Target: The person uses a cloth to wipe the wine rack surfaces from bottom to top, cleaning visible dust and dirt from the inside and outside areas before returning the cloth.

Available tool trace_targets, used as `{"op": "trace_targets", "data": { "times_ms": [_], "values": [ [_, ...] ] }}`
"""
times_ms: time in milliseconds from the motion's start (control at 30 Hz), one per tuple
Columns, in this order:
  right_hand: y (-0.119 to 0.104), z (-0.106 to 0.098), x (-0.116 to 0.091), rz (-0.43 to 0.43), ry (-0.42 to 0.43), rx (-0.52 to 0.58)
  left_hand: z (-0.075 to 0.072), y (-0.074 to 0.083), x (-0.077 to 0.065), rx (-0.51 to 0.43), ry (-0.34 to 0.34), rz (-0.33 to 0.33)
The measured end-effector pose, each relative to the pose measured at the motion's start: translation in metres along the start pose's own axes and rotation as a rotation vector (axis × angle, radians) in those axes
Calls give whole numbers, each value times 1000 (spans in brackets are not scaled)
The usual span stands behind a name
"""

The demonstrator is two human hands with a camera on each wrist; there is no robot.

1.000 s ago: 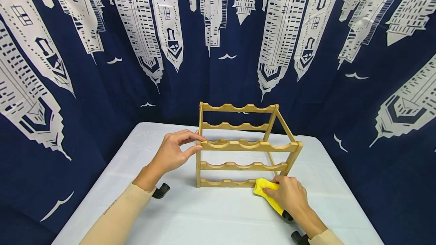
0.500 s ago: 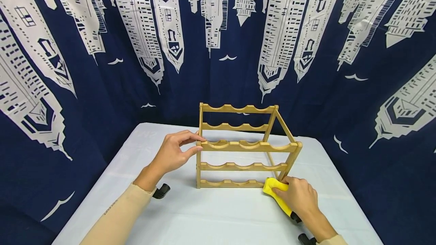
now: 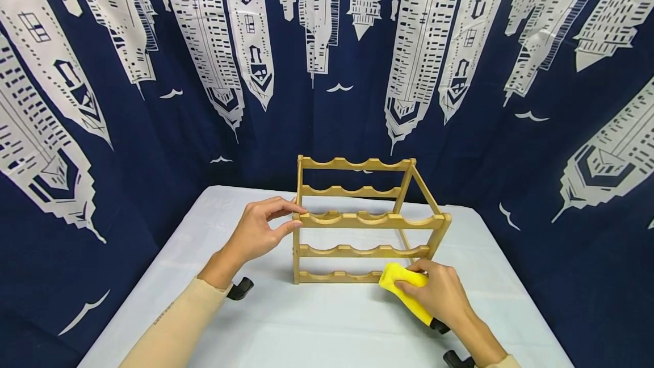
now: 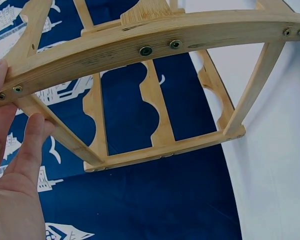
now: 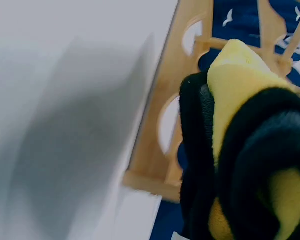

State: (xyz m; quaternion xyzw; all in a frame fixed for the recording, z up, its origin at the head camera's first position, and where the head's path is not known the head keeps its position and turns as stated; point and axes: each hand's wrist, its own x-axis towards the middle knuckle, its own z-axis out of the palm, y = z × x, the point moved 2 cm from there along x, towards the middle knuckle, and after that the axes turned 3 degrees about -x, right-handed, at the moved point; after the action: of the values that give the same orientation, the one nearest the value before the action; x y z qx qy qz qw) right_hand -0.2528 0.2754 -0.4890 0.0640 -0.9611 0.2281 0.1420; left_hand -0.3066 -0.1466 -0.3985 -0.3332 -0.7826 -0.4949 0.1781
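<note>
A light wooden wine rack (image 3: 368, 220) with scalloped rails stands upright on the white-covered table. My left hand (image 3: 260, 229) holds its upper front left corner; in the left wrist view, fingers (image 4: 27, 150) and thumb lie on either side of the corner where bolted bars meet. A bunched yellow cloth (image 3: 409, 294) with black parts is gripped by my right hand (image 3: 441, 294) at the rack's lower front right, covering the end of the bottom rail. In the right wrist view the cloth (image 5: 240, 80) hides most of that hand; whether it touches the wood I cannot tell.
The white table cover (image 3: 332, 328) extends around the rack on all sides. Behind and beside it hangs a navy curtain (image 3: 317, 124) printed with white buildings and birds. Black wrist devices (image 3: 240, 288) sit at both wrists.
My right hand slid right with the yellow cloth along the bottom rail, then came back left. The left hand and the rack have stayed in place.
</note>
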Motion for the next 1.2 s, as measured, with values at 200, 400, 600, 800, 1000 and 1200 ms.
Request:
{"op": "trace_targets", "data": {
  "times_ms": [200,400,600,800,1000,1200],
  "values": [
    [-27,1,-2,-204,62,111,1,-1,0,-17,2,20],
    [-58,8,2,-406,171,241,2,-1,0,-32,0,24],
    [-102,21,16,-518,314,388,1,-1,0,-42,-3,39],
    [-141,42,31,-553,411,441,1,-5,0,-59,-11,29],
    [-158,59,39,-552,415,440,2,-7,-1,-83,-21,28],
    [-164,67,43,-556,463,432,1,-4,0,-75,-30,25]
  ]
}}
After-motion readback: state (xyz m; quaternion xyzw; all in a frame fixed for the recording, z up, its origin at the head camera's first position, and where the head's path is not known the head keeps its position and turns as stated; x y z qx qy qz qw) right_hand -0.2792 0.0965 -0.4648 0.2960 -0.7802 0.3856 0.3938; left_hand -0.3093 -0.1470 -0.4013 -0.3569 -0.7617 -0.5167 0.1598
